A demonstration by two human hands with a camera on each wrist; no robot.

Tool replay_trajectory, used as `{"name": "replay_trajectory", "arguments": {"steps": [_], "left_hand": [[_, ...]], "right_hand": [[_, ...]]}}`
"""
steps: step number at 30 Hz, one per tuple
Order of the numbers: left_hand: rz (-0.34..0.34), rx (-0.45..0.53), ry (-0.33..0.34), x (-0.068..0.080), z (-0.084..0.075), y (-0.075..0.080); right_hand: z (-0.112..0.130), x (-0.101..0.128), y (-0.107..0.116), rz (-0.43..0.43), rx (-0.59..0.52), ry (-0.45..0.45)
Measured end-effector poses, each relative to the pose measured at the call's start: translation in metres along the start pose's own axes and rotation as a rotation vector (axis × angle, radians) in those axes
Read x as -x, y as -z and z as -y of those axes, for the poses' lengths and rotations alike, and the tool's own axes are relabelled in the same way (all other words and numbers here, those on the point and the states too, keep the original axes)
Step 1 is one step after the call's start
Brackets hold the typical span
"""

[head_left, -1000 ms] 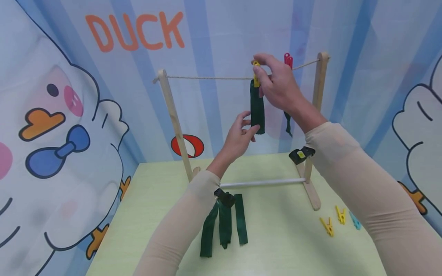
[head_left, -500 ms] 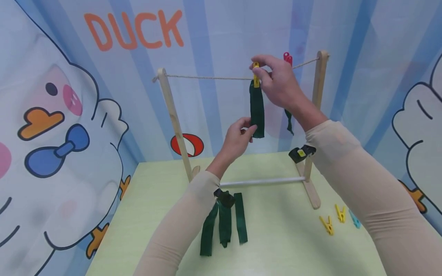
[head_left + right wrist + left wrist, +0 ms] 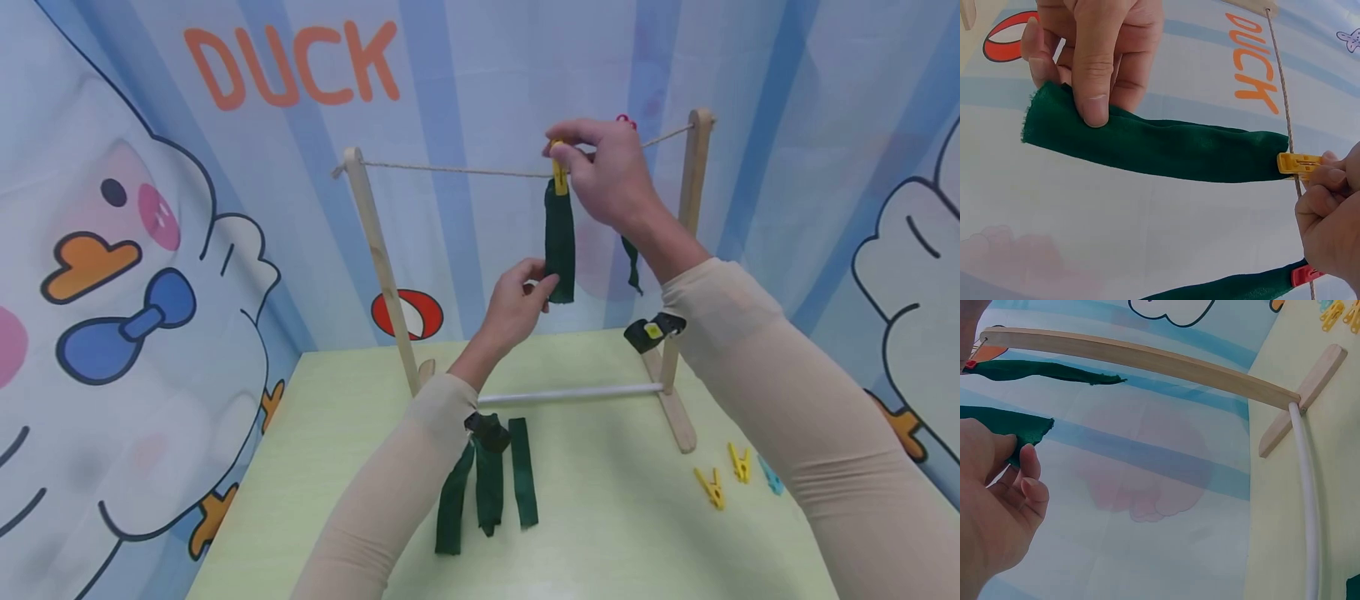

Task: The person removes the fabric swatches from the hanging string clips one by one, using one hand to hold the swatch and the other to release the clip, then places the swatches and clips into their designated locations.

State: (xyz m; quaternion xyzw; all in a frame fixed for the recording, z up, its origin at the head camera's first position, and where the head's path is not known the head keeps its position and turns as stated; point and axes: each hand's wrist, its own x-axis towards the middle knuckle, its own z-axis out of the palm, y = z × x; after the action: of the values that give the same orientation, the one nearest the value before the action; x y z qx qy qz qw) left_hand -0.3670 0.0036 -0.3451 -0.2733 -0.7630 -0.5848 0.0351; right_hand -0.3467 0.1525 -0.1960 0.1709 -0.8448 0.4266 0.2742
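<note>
Two hands pegging: right hand (image 3: 600, 171) pinches yellow clothespin (image 3: 558, 171) on string (image 3: 450, 170); left hand (image 3: 517, 304) pinches green strip (image 3: 559, 242) taut. Next calls for releasing both grips.

Rope (image 3: 457, 171): bare run from the left post (image 3: 378, 258) to the yellow peg (image 3: 558, 171), open to a hand from the front. Right of that peg: the right hand (image 3: 607, 179), a hanging green strip (image 3: 560, 242) and a second strip (image 3: 632, 265) crowd the span up to the right post (image 3: 693, 183). Below: white crossbar (image 3: 570, 394) bars the frame's base. Counter (image 3: 622, 533): three green strips (image 3: 487, 487) lie front centre, loose pegs (image 3: 738, 479) lie right; bare surface lies between them.
</note>
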Motion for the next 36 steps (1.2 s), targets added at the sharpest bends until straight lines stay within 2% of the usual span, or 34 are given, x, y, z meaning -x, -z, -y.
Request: {"name": "replay_trajectory", "arguments": {"steps": [9, 17, 27, 36], "left_hand": [[-0.01, 0.005, 0.001, 0.0, 0.0, 0.0], [-0.013, 0.006, 0.007, 0.001, 0.004, -0.002], [-0.016, 0.011, 0.01, 0.005, 0.005, 0.001], [-0.01, 0.022, 0.03, 0.01, 0.012, -0.002]], "right_hand": [[0.0, -0.002, -0.001, -0.071, -0.026, -0.028], [-0.002, -0.002, -0.003, -0.14, -0.028, 0.016], [-0.002, -0.002, -0.003, -0.175, -0.046, 0.054], [-0.004, -0.004, -0.001, -0.198, -0.055, 0.062]]}}
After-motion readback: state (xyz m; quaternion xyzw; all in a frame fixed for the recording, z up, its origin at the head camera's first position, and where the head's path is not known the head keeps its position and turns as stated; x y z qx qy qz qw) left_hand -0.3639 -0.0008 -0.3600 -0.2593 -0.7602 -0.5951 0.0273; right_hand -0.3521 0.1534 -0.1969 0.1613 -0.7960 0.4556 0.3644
